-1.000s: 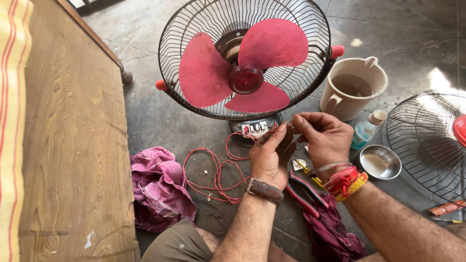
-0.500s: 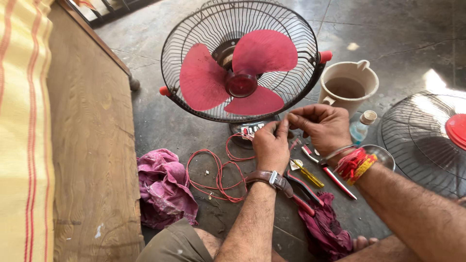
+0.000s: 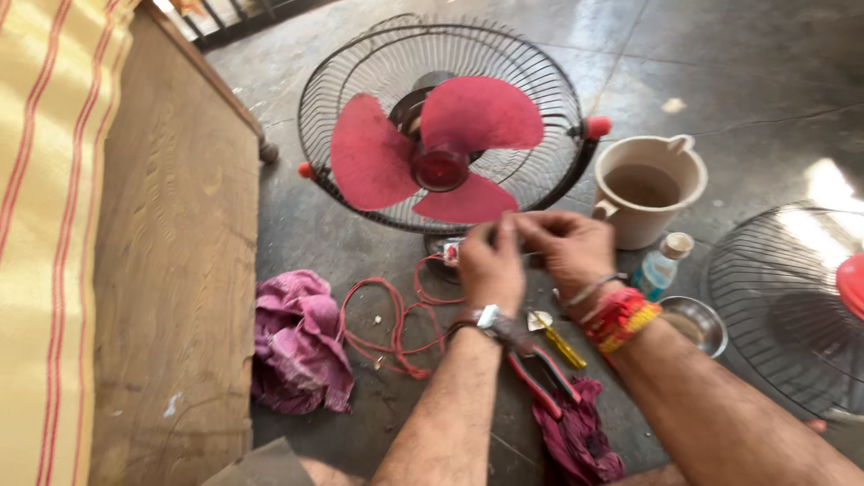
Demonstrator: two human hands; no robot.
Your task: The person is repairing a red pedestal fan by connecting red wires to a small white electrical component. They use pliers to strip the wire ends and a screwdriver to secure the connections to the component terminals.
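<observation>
Head view, left hand (image 3: 490, 265), right hand (image 3: 567, 247), pinched item hidden

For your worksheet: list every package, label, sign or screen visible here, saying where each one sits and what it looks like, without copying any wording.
Small plastic bottle: on the floor right of the right hand, beside the beige jug; clear body with a blue label, pale cap.
Wristwatch: on the left wrist behind the left hand; dark strap, face not readable.
No signs or screens.
</observation>
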